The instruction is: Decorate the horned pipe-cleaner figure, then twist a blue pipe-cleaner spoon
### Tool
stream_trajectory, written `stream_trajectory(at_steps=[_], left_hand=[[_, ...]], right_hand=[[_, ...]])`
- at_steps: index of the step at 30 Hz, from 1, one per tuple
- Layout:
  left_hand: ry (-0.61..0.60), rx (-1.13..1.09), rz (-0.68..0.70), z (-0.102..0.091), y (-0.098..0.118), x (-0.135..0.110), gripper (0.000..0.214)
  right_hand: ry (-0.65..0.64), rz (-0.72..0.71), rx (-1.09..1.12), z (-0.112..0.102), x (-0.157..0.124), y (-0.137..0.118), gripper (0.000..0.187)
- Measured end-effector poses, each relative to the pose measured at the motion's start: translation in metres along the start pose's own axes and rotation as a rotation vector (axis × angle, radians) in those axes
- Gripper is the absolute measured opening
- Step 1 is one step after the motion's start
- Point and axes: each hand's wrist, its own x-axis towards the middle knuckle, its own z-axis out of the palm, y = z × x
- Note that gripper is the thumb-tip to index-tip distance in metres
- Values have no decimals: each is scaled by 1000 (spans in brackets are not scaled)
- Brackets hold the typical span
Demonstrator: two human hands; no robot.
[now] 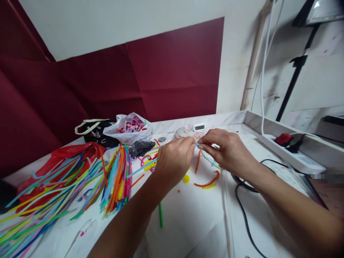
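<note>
My left hand [174, 159] and my right hand [227, 149] meet above the white table [193, 215], fingertips pinched together. Between them is the end of a thin light-blue strip [198, 144], gripped by both hands. Its length trails down behind my right hand. A large fan of long coloured strips [80, 182] lies to the left of my left hand. Short orange pieces [208, 183] and a yellow bit [186, 178] lie on the table below my hands.
A white bag of small coloured pieces [130, 128], a black tote [94, 133], a red bag [64, 154] and a black bundle [141, 147] sit at the back left. A small digital clock [199, 127] stands by the wall. A power strip [290, 152] and black cable [243, 211] lie right.
</note>
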Motion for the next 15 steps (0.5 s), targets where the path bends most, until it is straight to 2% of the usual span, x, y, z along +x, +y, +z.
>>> stream_trajectory(at_steps=[5,15], left_hand=[[17,-103,-2,1,-1,1,17],[171,-240,-68,2,4,3,13]], right_hand=[[27,47,15,0,-1,-3,9],[184,466,536,11,-2,-6,8]])
